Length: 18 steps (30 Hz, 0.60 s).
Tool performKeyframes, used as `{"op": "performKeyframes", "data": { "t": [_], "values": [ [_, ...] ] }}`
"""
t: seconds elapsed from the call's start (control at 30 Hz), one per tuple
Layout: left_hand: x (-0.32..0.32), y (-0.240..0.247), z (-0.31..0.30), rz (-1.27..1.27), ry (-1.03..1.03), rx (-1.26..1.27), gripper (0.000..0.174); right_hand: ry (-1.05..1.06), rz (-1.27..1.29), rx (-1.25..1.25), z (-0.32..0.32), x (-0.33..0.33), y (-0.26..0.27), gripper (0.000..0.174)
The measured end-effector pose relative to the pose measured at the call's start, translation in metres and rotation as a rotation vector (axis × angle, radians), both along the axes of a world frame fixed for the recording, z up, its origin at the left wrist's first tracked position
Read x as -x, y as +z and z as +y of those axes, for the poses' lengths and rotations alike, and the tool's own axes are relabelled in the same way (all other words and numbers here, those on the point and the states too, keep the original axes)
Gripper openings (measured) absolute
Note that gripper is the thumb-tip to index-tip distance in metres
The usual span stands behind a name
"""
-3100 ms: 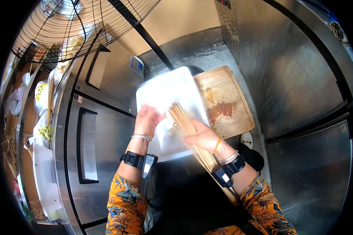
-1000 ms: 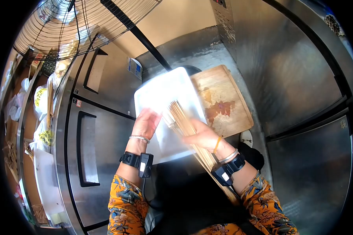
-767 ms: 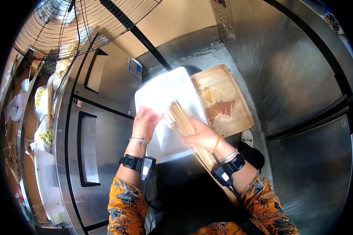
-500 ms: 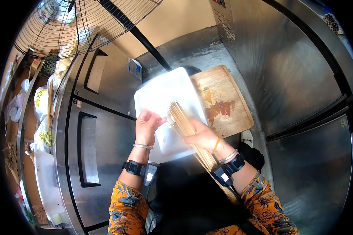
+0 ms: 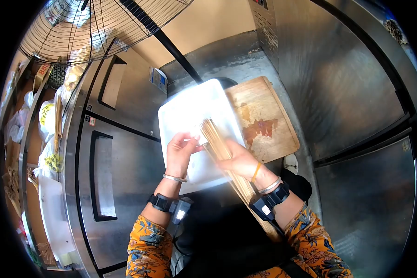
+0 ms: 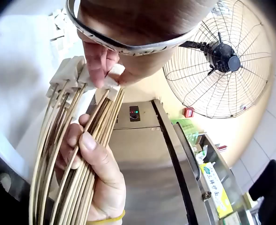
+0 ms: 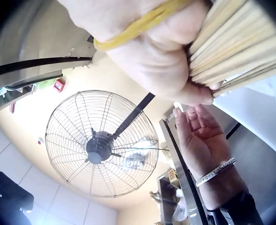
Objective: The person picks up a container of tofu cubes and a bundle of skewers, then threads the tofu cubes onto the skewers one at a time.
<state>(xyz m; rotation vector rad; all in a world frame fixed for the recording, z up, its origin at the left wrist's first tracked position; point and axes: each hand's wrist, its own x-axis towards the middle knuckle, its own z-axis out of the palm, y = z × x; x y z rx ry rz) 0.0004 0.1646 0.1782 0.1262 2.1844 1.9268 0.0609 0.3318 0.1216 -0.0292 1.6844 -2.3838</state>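
Head view: the right hand (image 5: 240,163) is curled round a bundle of bamboo skewers (image 5: 216,141), held slanted over the white tray (image 5: 190,104). The left hand (image 5: 180,153) pinches a white piece (image 6: 111,82) at one skewer tip between thumb and forefinger. Status, as judged: a few tips already carry white pieces, but most of the bundle appears bare at the tip and is not yet loaded. Just beyond the tray lies a stained wooden cutting board (image 5: 264,116).
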Motion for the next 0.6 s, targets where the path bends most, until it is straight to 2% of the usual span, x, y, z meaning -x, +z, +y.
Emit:
{"op": "performKeyframes", "data": {
  "t": [0.07,0.2,0.3,0.43,0.47,0.57,0.6],
  "values": [
    [0.007,-0.003,-0.007,-0.010,-0.017,0.051,0.032,-0.032,0.003,0.012,-0.001,0.001,-0.003,0.048],
    [0.015,-0.017,-0.018,0.079,0.119,0.157,0.033,-0.031,-0.032,0.062,0.000,0.006,-0.006,0.046],
    [0.012,-0.026,-0.024,0.094,0.049,0.153,0.030,-0.043,-0.047,0.103,0.001,0.007,-0.001,0.047],
    [-0.006,-0.021,-0.017,0.443,-0.047,0.347,0.035,-0.038,-0.039,0.182,-0.004,0.010,0.000,0.048],
    [-0.012,-0.017,-0.012,0.461,-0.021,0.375,0.036,-0.033,-0.041,0.186,-0.004,0.011,0.001,0.048],
    [-0.018,-0.021,-0.012,0.503,-0.178,0.439,0.030,-0.033,-0.088,0.178,-0.004,0.012,0.010,0.041],
    [-0.020,-0.022,-0.012,0.474,-0.217,0.436,0.019,-0.044,-0.081,0.216,-0.006,0.013,0.012,0.038]
  ]
}}
